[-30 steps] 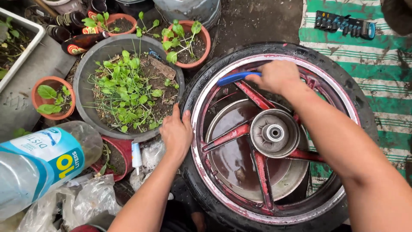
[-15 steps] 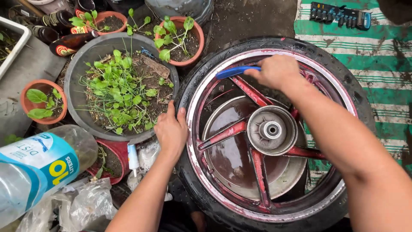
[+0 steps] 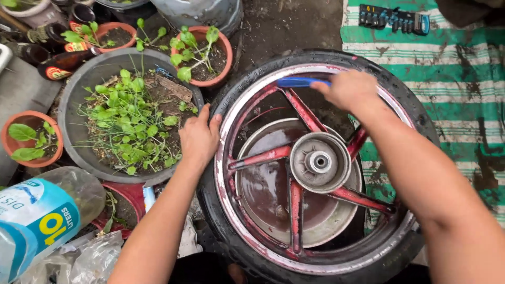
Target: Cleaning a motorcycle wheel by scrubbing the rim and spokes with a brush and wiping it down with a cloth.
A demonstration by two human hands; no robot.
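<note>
Here the black rubber tyre [image 3: 221,210] with its red five-spoke metal rim [image 3: 294,158] lies flat on the ground beside a wide grey planter bowl of seedlings [image 3: 79,105]. The left hand [image 3: 200,138] presses the tyre's edge, fingers together. The right hand [image 3: 350,89] grips a blue-handled brush [image 3: 300,82] on the rim's upper edge.

Motorcycle wheel [image 3: 315,163]: lying flat just right of the big grey planter basin [image 3: 73,105], black tyre still around a red five-spoke rim with a worn silvery edge and grey hub at centre. Blue-handled brush [image 3: 300,82]: lying level across the rim's far edge, handle pointing toward the basin, far end buried in a fist.
</note>
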